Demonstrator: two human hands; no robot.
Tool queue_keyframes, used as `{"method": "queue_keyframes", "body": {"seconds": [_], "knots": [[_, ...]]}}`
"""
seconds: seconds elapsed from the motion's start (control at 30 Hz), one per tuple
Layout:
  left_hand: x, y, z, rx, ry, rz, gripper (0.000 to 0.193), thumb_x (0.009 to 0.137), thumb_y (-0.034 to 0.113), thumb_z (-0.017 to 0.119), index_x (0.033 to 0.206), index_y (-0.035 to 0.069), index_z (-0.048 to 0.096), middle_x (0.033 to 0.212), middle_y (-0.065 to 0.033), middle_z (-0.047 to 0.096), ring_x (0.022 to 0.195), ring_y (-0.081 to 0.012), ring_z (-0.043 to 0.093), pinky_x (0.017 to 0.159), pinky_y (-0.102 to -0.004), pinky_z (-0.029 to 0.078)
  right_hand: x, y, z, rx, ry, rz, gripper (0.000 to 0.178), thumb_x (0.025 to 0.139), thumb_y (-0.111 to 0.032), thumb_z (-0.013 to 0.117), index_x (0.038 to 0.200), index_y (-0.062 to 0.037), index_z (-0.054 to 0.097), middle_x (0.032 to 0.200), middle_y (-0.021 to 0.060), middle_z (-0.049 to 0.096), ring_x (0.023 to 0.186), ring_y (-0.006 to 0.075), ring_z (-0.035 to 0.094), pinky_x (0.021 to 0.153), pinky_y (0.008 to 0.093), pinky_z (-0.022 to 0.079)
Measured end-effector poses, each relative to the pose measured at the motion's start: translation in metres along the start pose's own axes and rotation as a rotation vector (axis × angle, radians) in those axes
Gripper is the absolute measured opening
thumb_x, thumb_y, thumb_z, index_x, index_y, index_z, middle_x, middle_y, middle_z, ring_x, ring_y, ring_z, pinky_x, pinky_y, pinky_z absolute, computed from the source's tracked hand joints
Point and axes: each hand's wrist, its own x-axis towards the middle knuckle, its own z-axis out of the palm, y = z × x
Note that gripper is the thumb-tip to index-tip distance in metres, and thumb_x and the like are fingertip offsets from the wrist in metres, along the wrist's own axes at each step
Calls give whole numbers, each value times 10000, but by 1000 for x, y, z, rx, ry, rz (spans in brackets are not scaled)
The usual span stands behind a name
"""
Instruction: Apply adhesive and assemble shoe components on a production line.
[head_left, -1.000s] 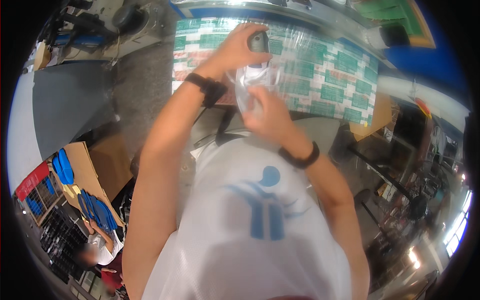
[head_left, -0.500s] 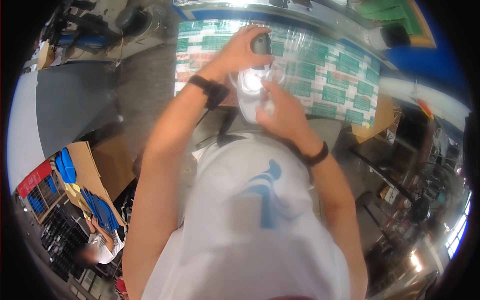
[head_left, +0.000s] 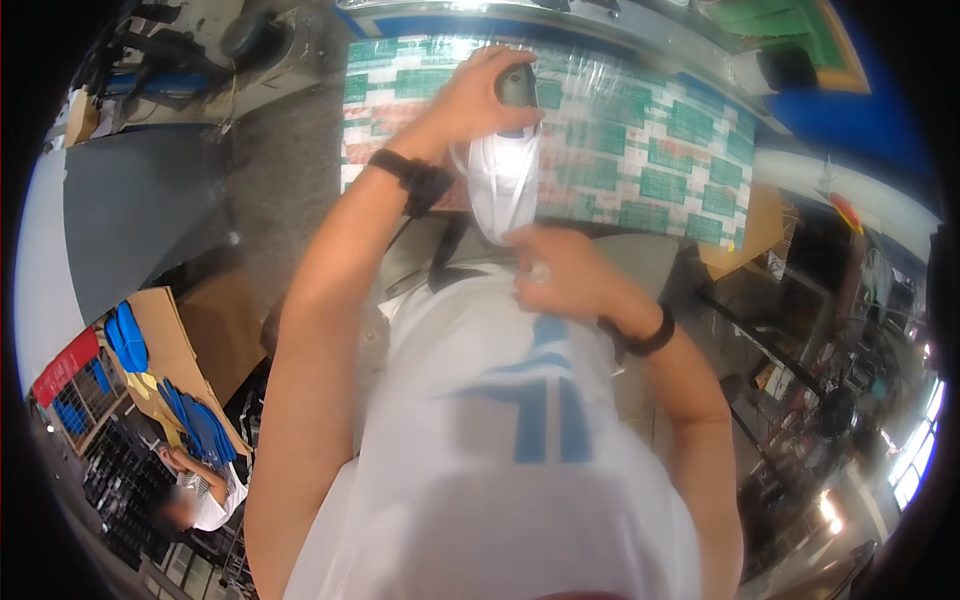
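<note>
My left hand (head_left: 478, 100) is wrapped round the grey heel end of a shoe last (head_left: 516, 90), thumb and fingers on either side. A white shoe upper (head_left: 495, 190) covers the rest of the last, its toe end pointing toward me. Thin white laces (head_left: 519, 205) run along the upper to its near end. There, my right hand (head_left: 572, 270) is closed, fingers bent together beside the toe. It seems to pinch the lace ends, though blur hides the grip.
Beneath the shoe lies a worktop (head_left: 640, 150) covered in green and white printed sheet under clear film. A grey panel (head_left: 140, 210) stands at left. Blue shoe-shaped pieces (head_left: 200, 420) lie on cardboard at lower left, near another person (head_left: 205, 495). A metal frame machine (head_left: 850, 370) is at right.
My right hand has moved from the middle of the upper toward me, past the toe, and the laces now stretch along with it. My left hand keeps its hold on the last.
</note>
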Motion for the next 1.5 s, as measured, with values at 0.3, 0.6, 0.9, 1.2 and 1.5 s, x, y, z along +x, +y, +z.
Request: {"method": "queue_keyframes", "body": {"seconds": [0.3,0.6,0.9,1.2,1.5], "knots": [[3,2,1,6,20,-14,781,841,331,950,1531,115,656,1533,-206,589,1401,-363,596,1201,-470,500,27,17,6,-480,601,-168,801,828,-284,854,1476,89,566,1104,238,727,983,427,719,849,507,588],[3,3,-1,-23,1,-6,786,837,322,947,1530,92,658,1531,-208,596,1406,-371,598,1214,-466,490,29,-12,-10,-540,488,90,612,866,-379,800,1231,87,645,946,261,752,871,442,764,774,527,622],[2,-8,1,-17,44,12,765,846,284,938,1535,104,658,1544,-213,589,1406,-374,597,1207,-460,496,-41,-13,-9,-389,285,329,638,885,-358,785,1322,84,641,1059,282,760,993,462,764,885,530,617],[3,-3,3,-8,23,-11,802,832,344,935,1545,119,646,1541,-198,587,1412,-373,587,1196,-467,498,34,24,19,-213,571,-59,809,808,-286,866,1506,9,582,1113,205,749,1000,421,732,902,502,589],[1,5,3,-5,12,-59,844,789,400,942,1531,119,655,1542,-210,606,1445,-411,572,1214,-491,486,59,24,41,-321,609,-200,768,827,-291,860,1463,46,592,1088,232,745,982,438,730,854,529,588]]}}
